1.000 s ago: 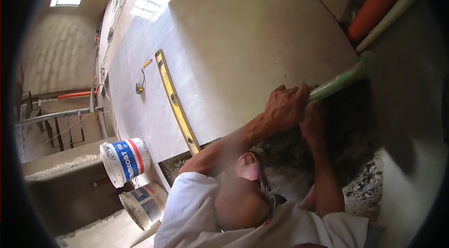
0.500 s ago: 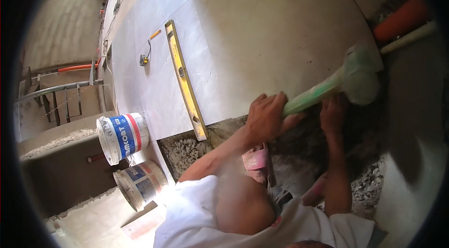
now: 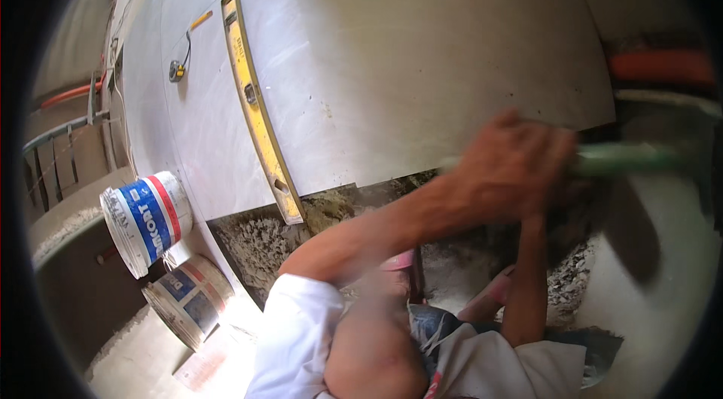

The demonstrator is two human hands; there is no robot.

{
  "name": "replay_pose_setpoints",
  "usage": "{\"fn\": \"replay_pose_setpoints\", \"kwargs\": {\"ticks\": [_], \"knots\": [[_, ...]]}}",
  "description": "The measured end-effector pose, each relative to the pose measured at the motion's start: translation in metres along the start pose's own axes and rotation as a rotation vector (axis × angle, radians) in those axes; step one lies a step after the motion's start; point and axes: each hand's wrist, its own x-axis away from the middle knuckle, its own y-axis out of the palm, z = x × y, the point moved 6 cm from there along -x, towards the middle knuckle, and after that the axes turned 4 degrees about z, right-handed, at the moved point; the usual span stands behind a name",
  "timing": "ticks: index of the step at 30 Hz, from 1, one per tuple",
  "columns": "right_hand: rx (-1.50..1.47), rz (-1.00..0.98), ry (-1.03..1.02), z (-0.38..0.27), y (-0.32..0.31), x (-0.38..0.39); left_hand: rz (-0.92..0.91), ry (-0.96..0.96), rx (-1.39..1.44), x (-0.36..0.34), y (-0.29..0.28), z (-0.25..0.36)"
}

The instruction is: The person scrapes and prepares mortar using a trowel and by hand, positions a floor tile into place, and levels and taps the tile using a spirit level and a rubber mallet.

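My left hand (image 3: 520, 162), blurred by motion, is wrapped round the green handle of a mallet (image 3: 625, 159). The handle points to the right; the mallet's head is smeared and lost in the dark right side. Below and behind the left hand is my right hand (image 3: 532, 220); only its wrist area shows, and its fingers are hidden. Both hands are at the near edge of a large pale floor tile (image 3: 452, 68), over a strip of rough, dark mortar and rubble (image 3: 256, 248).
A yellow spirit level (image 3: 260, 117) lies on the tiles at left. Beyond it are a tape measure (image 3: 176, 71) and an orange-yellow stick-like tool (image 3: 201, 19). Two plastic buckets (image 3: 169, 207) (image 3: 188, 297) stand at lower left. An orange pipe (image 3: 659, 68) runs at far right.
My left hand has moved right and slightly up with the mallet, whose head has swung right. My right hand's fingers are now covered. The view has shifted, so the level and buckets appear farther left.
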Motion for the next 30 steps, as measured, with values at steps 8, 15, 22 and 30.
{"fn": "replay_pose_setpoints", "kwargs": {"ticks": [8,15,22,30], "knots": [[0.007,-0.191,0.036,-0.007,0.038,0.030,-0.198,-0.236,-0.099,0.032,0.073,-0.071],[-0.437,-0.241,0.123,0.029,0.032,0.001,-0.185,-0.012,0.100,0.027,0.044,-0.014],[-0.255,-0.077,0.287,0.036,0.031,0.026,-0.260,-0.251,-0.126,0.055,0.079,-0.078],[-0.036,-0.160,0.029,-0.070,-0.024,0.032,-0.292,-0.697,-0.251,0.147,-0.039,-0.103]]}}
